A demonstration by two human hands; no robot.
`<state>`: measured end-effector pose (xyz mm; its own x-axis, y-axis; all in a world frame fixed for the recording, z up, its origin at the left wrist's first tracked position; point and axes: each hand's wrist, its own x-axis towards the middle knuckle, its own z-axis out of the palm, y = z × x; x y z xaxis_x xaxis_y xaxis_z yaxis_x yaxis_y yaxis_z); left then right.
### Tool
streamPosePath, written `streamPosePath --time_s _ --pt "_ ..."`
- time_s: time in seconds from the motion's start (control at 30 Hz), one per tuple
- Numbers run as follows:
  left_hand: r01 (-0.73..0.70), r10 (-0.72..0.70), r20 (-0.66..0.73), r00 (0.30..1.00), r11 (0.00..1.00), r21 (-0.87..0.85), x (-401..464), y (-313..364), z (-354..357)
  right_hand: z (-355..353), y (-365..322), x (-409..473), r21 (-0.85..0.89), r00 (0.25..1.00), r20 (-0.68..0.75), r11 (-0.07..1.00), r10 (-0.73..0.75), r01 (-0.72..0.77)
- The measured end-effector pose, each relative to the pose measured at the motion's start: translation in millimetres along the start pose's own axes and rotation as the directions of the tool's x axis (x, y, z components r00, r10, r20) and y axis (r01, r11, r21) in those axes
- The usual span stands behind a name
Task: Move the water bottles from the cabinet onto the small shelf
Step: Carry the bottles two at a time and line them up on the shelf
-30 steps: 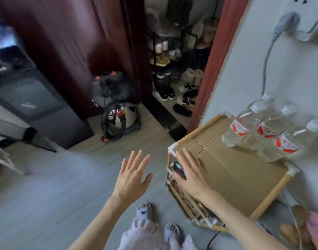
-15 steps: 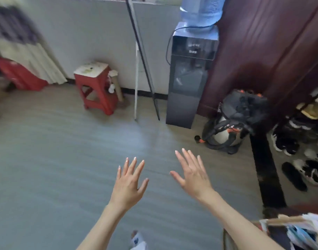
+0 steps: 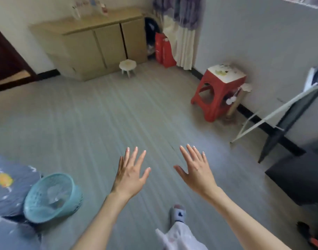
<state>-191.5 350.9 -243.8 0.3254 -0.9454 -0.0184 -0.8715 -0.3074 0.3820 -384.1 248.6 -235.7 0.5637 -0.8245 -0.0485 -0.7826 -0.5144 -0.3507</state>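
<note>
Hands [image 3: 130, 175] [image 3: 197, 170] spread over floor [image 3: 100, 123], cabinet [image 3: 93, 42] far.

Red stool [image 3: 219, 91] at 2 o'clock, by grey wall, white top dirty. Small white stool [image 3: 127, 66] at 12 o'clock. Red bag [image 3: 164, 49] at 1 o'clock, next to pale curtain [image 3: 183, 46]. Blue basket [image 3: 51, 196] at 8 o'clock, tipped on side, touching dark blanket [image 3: 9, 181]. Black box [image 3: 300, 177] at 4 o'clock. Grey floor [image 3: 93, 123] in middle.

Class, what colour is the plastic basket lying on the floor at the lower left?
Light teal basket, seen in the head view.
</note>
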Motion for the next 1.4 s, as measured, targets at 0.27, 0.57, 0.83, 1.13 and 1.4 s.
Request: streamPosePath --time_s 0.27,0.57,0.83,1.13,1.4 --pt "0.232 -0.232 -0.009 0.973 0.972 -0.049 113 -60 -2 7 -11 189 0.032 0.976 0.050 0.977 -0.210 0.209" --pt "0.330 -0.339 -0.144 0.930 0.940 -0.080 287 -108 -55 -14 -30 400 0.022 0.938 0.112 0.944 -0.329 0.329" --pt "0.412 -0.428 -0.103 0.898 0.900 -0.142 433 -180 -65 4 -62 585 0.019 0.914 0.129 0.922 -0.385 0.386" --pt "0.363 -0.387 -0.184 0.903 0.919 -0.155 675 -280 -147 -21 -133 835 -0.004 0.903 0.036 0.904 -0.427 0.428" --pt "0.348 -0.362 -0.108 0.926 0.928 -0.134 828 -353 -160 -3 -165 1003 -0.007 0.913 0.094 0.917 -0.397 0.400"
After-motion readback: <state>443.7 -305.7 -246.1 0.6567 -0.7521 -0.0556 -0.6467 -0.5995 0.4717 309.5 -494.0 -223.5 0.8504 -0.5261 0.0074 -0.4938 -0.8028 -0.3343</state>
